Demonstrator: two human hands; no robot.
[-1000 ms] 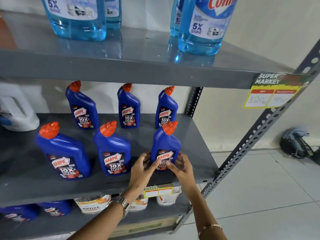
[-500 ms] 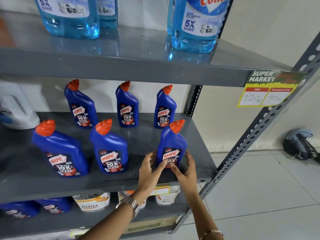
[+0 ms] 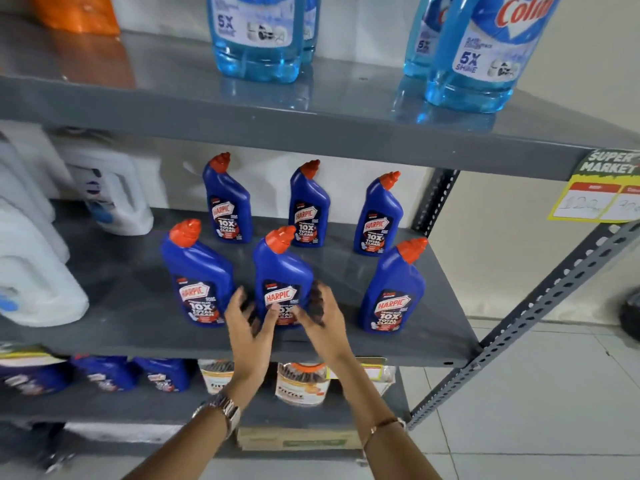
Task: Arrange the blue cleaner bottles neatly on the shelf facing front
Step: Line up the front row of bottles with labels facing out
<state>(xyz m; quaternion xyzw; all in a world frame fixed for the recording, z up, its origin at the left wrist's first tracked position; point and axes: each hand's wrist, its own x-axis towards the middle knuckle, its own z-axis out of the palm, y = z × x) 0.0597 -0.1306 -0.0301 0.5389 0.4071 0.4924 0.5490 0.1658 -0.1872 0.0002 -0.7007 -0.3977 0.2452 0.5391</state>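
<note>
- Both hands are motion-blurred; the left hand point(image 3: 246, 318) and right hand point(image 3: 323, 315) are spread open either side of the middle front bottle point(image 3: 282, 271), and whether they touch it is unclear.
- Their thumbs cover the bottom of its label.
- It stands upright on the grey shelf point(image 3: 138, 327), label forward, between two front bottles.
- Three more line the back row.
- White jugs point(image 3: 31, 271) at left are cut off.

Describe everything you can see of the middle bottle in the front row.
The middle front bottle is glossy dark blue plastic with an angled orange-red cap and a dark Harpic label facing front. It stands upright on the grey shelf. The left hand and right hand, both blurred, flank its lower part; contact is unclear.
</note>
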